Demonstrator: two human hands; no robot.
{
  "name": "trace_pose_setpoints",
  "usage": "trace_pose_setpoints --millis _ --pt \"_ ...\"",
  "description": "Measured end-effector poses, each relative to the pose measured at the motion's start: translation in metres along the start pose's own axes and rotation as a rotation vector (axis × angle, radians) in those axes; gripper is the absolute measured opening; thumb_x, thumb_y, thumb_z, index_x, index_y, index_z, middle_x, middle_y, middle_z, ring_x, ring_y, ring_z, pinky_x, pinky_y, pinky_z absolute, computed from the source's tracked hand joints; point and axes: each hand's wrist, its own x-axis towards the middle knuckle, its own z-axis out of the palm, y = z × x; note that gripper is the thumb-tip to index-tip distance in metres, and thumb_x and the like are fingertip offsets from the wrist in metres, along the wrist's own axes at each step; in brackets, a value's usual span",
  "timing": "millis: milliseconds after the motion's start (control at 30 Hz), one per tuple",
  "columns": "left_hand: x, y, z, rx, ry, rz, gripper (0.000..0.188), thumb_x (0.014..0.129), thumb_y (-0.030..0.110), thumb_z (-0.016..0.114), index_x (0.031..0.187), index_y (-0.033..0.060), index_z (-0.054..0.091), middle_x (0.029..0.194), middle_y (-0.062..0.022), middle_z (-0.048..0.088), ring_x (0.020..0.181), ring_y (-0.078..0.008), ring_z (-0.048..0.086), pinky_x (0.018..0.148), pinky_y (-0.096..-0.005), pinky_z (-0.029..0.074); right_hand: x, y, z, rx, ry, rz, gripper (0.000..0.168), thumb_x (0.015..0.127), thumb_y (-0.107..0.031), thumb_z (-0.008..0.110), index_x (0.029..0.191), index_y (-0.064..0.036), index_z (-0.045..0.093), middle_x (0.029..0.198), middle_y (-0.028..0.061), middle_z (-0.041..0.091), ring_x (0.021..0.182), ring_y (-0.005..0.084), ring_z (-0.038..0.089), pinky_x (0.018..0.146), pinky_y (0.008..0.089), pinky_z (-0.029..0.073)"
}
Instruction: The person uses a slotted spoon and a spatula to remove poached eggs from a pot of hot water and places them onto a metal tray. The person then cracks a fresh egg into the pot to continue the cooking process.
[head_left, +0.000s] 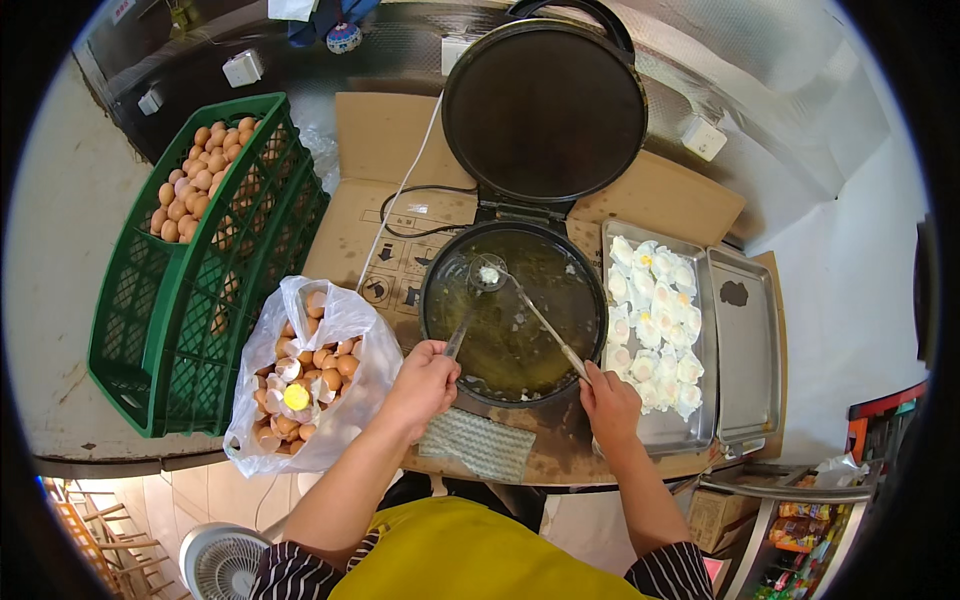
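Note:
My left hand (427, 384) grips the handle of a flat metal utensil (457, 335), its far end over the oil; whether that end is a blade or a spatula is unclear. In my right hand (611, 409) is the long handle of a round wire skimmer (546, 324). A small white piece of cooked egg (489, 275) lies on the skimmer's head. Below both tools is a round black electric griddle pan (425, 304) holding yellowish oil (566, 304) with white scraps. Its round lid (545, 112) stands raised behind. Cooked eggs (660, 300) fill much of a metal tray (671, 435) on the right.
Left, a green plastic crate (135, 330) holds brown eggs (202, 176). A plastic bag (367, 405) of eggshells (330, 367) stands beside the pan. A second metal tray (746, 352) is far right. A striped cloth (476, 444) lies in front; a power cord (386, 206) crosses the cardboard (360, 199).

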Motion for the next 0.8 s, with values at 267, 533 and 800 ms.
trace_pose_setpoints --millis 267,533,800 --pt "-0.002 -0.003 -0.003 0.002 0.008 0.026 0.016 0.091 0.004 0.048 0.106 0.0049 0.045 0.074 -0.0035 0.049 0.046 -0.0079 0.036 0.039 -0.0235 0.021 -0.024 0.002 0.003 0.749 -0.106 0.728 0.022 0.096 -0.019 0.061 0.110 -0.002 0.064 0.066 0.0021 0.053 0.055 0.0136 0.050 0.049 0.0288 0.038" --pt "-0.001 -0.009 -0.007 0.018 -0.005 0.013 0.015 0.091 0.005 0.047 0.106 0.0045 0.045 0.075 -0.0035 0.049 0.045 -0.0080 0.036 0.039 -0.0232 0.022 -0.029 0.007 -0.008 1.345 -0.238 1.344 0.023 0.100 -0.023 0.056 0.103 -0.001 0.061 0.067 -0.0008 0.047 0.047 0.0057 0.033 0.042 0.0223 0.027" --pt "0.006 -0.010 0.009 0.086 -0.018 -0.007 0.015 0.091 0.005 0.047 0.107 0.0040 0.045 0.076 -0.0037 0.049 0.045 -0.0085 0.037 0.039 -0.0245 0.023 -0.026 0.040 0.031 1.326 -0.152 1.323 0.023 0.101 -0.024 0.055 0.101 -0.002 0.061 0.067 -0.0012 0.047 0.046 0.0059 0.034 0.042 0.0228 0.028"
